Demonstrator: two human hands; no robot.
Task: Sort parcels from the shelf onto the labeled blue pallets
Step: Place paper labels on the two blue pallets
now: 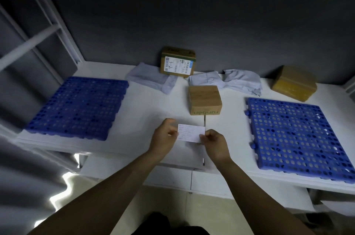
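Parcels: all on the white table.
Brown box centre, between left pallet and right pallet; labelled box, taped box and two grey bags along the back. Your left hand and right hand each pinch one end of a printed card, fingers curled, just in front of the brown box.

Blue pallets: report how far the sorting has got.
Done: nothing; the left pallet and right pallet hold no parcels. In hand: left hand and right hand pinch a white slip. Left: labelled box, plain box, taped box and grey bags lie unsorted on the table.
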